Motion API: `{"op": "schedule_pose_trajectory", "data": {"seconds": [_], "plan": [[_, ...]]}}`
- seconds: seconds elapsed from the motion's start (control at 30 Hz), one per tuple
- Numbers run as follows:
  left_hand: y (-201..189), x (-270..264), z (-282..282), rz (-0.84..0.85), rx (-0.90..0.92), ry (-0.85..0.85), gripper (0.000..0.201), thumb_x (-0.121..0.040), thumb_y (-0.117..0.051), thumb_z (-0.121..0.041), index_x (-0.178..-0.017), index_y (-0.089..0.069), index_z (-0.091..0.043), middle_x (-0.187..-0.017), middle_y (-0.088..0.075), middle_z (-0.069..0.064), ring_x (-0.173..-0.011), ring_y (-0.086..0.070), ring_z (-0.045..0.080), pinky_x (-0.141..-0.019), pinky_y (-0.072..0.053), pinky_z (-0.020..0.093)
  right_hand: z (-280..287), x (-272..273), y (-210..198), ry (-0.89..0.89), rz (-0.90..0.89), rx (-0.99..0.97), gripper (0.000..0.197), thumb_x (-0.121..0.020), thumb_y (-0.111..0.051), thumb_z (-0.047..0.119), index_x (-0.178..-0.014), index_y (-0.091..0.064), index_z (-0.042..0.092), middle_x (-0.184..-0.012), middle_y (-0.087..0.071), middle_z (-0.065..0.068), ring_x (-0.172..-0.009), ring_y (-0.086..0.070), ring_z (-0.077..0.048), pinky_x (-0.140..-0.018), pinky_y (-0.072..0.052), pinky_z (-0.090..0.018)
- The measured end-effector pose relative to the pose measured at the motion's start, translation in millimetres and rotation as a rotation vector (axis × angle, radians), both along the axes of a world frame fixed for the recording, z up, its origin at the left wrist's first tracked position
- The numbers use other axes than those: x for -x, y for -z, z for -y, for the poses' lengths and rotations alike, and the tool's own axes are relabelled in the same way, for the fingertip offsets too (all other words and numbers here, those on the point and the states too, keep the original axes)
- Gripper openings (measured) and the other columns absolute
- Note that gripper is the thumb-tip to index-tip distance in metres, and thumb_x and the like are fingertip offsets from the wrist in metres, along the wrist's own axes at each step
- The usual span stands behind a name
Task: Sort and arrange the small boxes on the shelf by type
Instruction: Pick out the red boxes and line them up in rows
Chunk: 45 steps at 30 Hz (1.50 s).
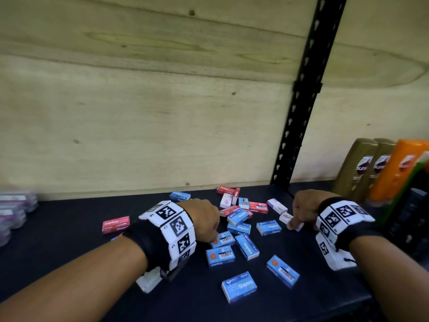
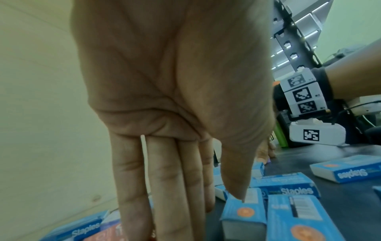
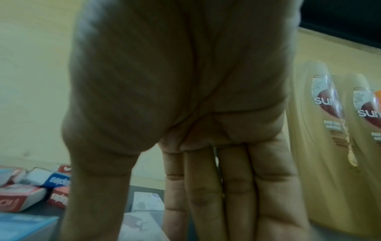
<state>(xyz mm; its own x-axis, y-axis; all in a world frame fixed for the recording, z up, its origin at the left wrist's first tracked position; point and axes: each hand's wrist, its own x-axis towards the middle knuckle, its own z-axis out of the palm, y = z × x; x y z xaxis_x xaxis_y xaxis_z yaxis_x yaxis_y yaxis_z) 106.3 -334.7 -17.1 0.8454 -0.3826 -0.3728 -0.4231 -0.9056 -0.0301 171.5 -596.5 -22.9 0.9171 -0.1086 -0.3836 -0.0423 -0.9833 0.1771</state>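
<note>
Small boxes (image 1: 243,231), blue, red and white, lie scattered on the dark shelf (image 1: 69,252). Left hand (image 1: 204,219): straight fingers, thumb touching a blue box (image 1: 222,239). Right hand (image 1: 304,210): fingers straight, resting on a white box (image 1: 286,218).

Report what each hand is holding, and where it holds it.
Neither holds anything. The left hand touches a blue box with its thumb; the right hand reaches straight-fingered to a white box.

Two gold shampoo bottles (image 1: 362,168) stand at the shelf's right end against the plywood back panel (image 1: 139,101), an orange bottle (image 1: 399,170) just beside them. A black slotted upright (image 1: 301,108) rises nearby.
</note>
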Motion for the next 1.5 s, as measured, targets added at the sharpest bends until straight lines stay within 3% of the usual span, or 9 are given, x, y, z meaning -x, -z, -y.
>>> {"op": "schedule_pose_trajectory", "data": {"seconds": [0.1, 0.33, 0.47, 0.53, 0.67, 0.87, 1.1, 1.37, 1.5], "plan": [[-5.1, 2.1, -12.3, -0.022, 0.079, -0.02, 0.029, -0.097, -0.056, -0.039, -0.116, -0.065, -0.02, -0.064, -0.05, -0.015, -0.059, -0.048, 0.002, -0.068, -0.044, 0.021, 0.4, 0.5, -1.0, 0.005, -0.017, 0.016, 0.044, -0.076, -0.075, 0.056, -0.091, -0.075, 0.015, -0.085, -0.067, 0.003, -0.076, -0.06, -0.012, -0.07, -0.047, -0.026], [-30.4, 4.7, -82.5, 0.069, 0.158, -0.115, 0.023, -0.092, -0.058, -0.038, -0.11, -0.068, -0.027, -0.084, -0.064, -0.015, -0.08, -0.059, 0.008, -0.072, -0.044, 0.023, -33.6, 5.8, -19.1, -0.101, 0.106, 0.103, 0.047, -0.083, -0.065, 0.058, -0.063, -0.054, 0.017, -0.066, -0.057, 0.003, -0.063, -0.053, -0.015, -0.068, -0.044, -0.027], [-36.5, 5.0, -134.0, 0.11, 0.165, -0.236, 0.02, -0.09, -0.061, -0.039, -0.104, -0.07, -0.028, -0.077, -0.066, -0.015, -0.081, -0.065, 0.009, -0.08, -0.049, 0.024, -88.6, 21.9, -37.8, -0.274, 0.075, 0.016, 0.042, -0.09, -0.062, 0.051, -0.094, -0.067, 0.01, -0.097, -0.067, -0.003, -0.092, -0.063, -0.022, -0.073, -0.045, -0.029], [-34.9, 7.7, -155.3, 0.119, 0.14, -0.291, 0.018, -0.091, -0.061, -0.038, -0.104, -0.07, -0.029, -0.071, -0.06, -0.019, -0.073, -0.06, 0.005, -0.077, -0.047, 0.023, -119.4, 31.2, -43.7, -0.378, 0.059, -0.046, 0.031, -0.09, -0.063, 0.05, -0.098, -0.069, 0.021, -0.108, -0.068, -0.001, -0.099, -0.062, -0.02, -0.079, -0.046, -0.03], [-21.9, 13.1, -188.1, 0.101, 0.086, -0.361, 0.022, -0.092, -0.061, -0.035, -0.11, -0.07, -0.026, -0.083, -0.061, -0.016, -0.068, -0.055, 0.0, -0.074, -0.043, 0.021, -173.6, 37.3, -36.4, -0.528, -0.001, -0.17, 0.032, -0.084, -0.069, 0.052, -0.103, -0.065, 0.027, -0.101, -0.069, 0.007, -0.093, -0.064, -0.017, -0.08, -0.049, -0.031], [0.3, 14.8, -214.5, 0.068, 0.065, -0.427, 0.033, -0.089, -0.066, -0.037, -0.12, -0.064, -0.026, -0.118, -0.064, -0.01, -0.105, -0.059, 0.012, -0.087, -0.046, 0.026, -241.4, 41.1, -23.9, -0.696, -0.059, -0.22, 0.036, -0.084, -0.072, 0.045, -0.114, -0.06, 0.03, -0.105, -0.064, 0.009, -0.094, -0.06, -0.015, -0.083, -0.05, -0.032], [16.8, 1.7, -220.5, 0.016, 0.109, -0.385, 0.046, -0.084, -0.072, -0.041, -0.126, -0.06, -0.026, -0.117, -0.065, -0.008, -0.103, -0.06, 0.013, -0.092, -0.048, 0.032, -287.5, 37.5, -18.6, -0.813, -0.12, -0.193, 0.054, -0.086, -0.073, 0.04, -0.134, -0.053, 0.023, -0.127, -0.061, 0.003, -0.111, -0.059, -0.019, -0.091, -0.047, -0.033], [17.8, -10.3, -216.9, -0.002, 0.145, -0.279, 0.044, -0.08, -0.078, -0.032, -0.121, -0.065, -0.022, -0.111, -0.069, -0.004, -0.093, -0.062, 0.013, -0.081, -0.048, 0.025, -305.5, 27.1, -15.5, -0.88, -0.205, -0.215, 0.061, -0.082, -0.078, 0.029, -0.136, -0.052, 0.032, -0.123, -0.063, 0.006, -0.099, -0.057, -0.013, -0.087, -0.046, -0.031], [20.6, -14.4, -218.8, 0.011, 0.132, -0.312, 0.037, -0.078, -0.079, -0.03, -0.113, -0.069, -0.022, -0.106, -0.07, -0.005, -0.085, -0.059, 0.01, -0.075, -0.046, 0.024, -308.8, 24.7, -9.2, -0.887, -0.224, -0.23, 0.049, -0.08, -0.08, 0.028, -0.124, -0.06, 0.03, -0.111, -0.065, 0.011, -0.094, -0.06, -0.011, -0.088, -0.049, -0.032]]}}
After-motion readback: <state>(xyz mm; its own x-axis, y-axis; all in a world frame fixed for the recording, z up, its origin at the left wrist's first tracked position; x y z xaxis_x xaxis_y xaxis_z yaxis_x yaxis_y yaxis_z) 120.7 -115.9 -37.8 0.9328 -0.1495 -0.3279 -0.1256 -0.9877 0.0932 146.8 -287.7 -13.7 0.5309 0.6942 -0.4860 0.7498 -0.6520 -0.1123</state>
